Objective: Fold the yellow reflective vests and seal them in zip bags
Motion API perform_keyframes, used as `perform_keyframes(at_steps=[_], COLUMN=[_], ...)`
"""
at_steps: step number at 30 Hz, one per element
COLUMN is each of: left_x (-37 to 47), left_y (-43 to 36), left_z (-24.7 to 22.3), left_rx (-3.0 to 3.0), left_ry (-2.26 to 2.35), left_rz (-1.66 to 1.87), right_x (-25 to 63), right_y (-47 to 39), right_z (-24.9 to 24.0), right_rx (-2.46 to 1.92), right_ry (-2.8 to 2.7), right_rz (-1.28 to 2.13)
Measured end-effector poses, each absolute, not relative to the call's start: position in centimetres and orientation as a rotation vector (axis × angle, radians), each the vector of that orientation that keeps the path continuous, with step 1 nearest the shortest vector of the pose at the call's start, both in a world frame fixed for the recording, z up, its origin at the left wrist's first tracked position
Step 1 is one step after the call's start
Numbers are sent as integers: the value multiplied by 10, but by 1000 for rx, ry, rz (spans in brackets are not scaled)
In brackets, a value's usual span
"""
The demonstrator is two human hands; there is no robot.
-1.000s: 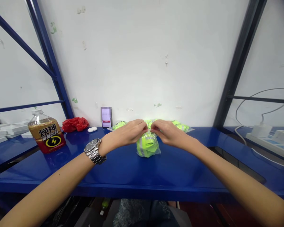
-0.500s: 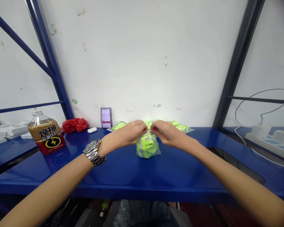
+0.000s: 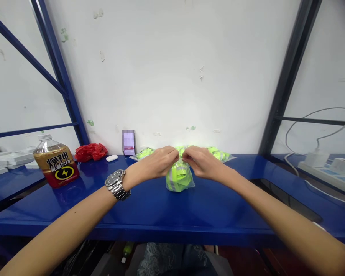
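Note:
A clear plastic bag (image 3: 179, 178) with folded neon-yellow cloth and silver reflective strips inside stands on the blue table, its top edge up. My left hand (image 3: 166, 159) pinches the top edge from the left, a metal watch (image 3: 117, 184) on that wrist. My right hand (image 3: 197, 161) pinches the same edge from the right, a small gap from the left fingertips. The fingers partly hide the bag's opening. Behind my hands lie similar bags of neon-yellow cloth, one bag (image 3: 145, 153) at the left and another bag (image 3: 219, 153) at the right, against the wall.
At the left stand a large drink bottle (image 3: 56, 163), a red plastic bag (image 3: 91, 152), a white earbud case (image 3: 112, 158) and a propped phone (image 3: 128, 143). On the right are a dark flat device (image 3: 286, 199) and a white power strip (image 3: 333, 174) with cables. Blue posts (image 3: 289, 80) frame the table.
Both hands stay pinched on the bag's top edge. The left wrist and forearm have shifted slightly right; the bag has hardly moved.

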State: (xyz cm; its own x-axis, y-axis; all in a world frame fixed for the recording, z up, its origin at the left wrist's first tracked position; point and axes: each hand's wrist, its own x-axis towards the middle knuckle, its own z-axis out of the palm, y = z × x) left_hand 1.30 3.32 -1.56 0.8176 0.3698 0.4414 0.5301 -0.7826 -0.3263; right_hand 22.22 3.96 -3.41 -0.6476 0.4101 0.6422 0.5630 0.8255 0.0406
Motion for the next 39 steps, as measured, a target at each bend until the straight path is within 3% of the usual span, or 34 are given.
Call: perform_keyframes(at_steps=[19,39], left_x=[18,11], left_y=[22,36], left_z=[-3,-16], left_rx=[-2723,-2443], left_ry=[-776,-805], left_rz=[-522,-512], right_x=[220,224], right_y=[39,39], right_z=[-32,-33], right_rx=[-708,-836], right_ry=[-2311,-2227], right_rz=[-193,-357])
